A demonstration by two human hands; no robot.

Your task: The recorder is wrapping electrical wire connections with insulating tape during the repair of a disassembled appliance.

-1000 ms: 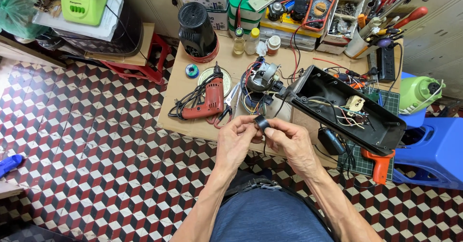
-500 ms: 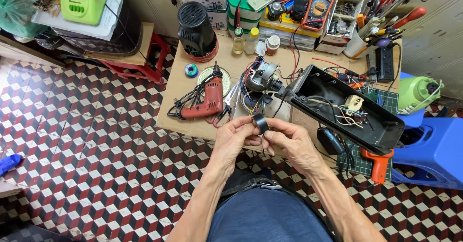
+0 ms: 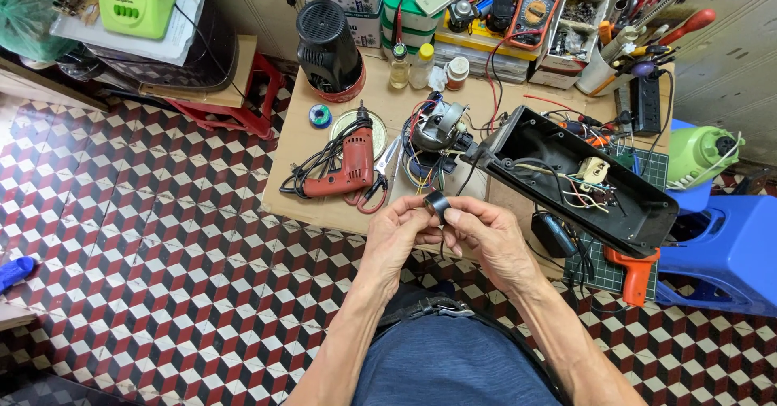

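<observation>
Close to the person's body, the left hand (image 3: pixel 396 232) and the right hand (image 3: pixel 486 232) both pinch a small black roll of tape (image 3: pixel 437 204) with their fingertips, just over the near edge of the low table (image 3: pixel 303 199). The roll has come up a little higher than a moment ago. Farther on lie a red drill (image 3: pixel 354 163) and an open black case (image 3: pixel 583 179).

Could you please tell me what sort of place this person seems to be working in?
Probably a small home appliance repair spot: a low table on a tiled floor holds a red electric drill, a multimeter and an opened black casing with loose wires. Both hands, left hand and right hand, hold a small black part.
</observation>
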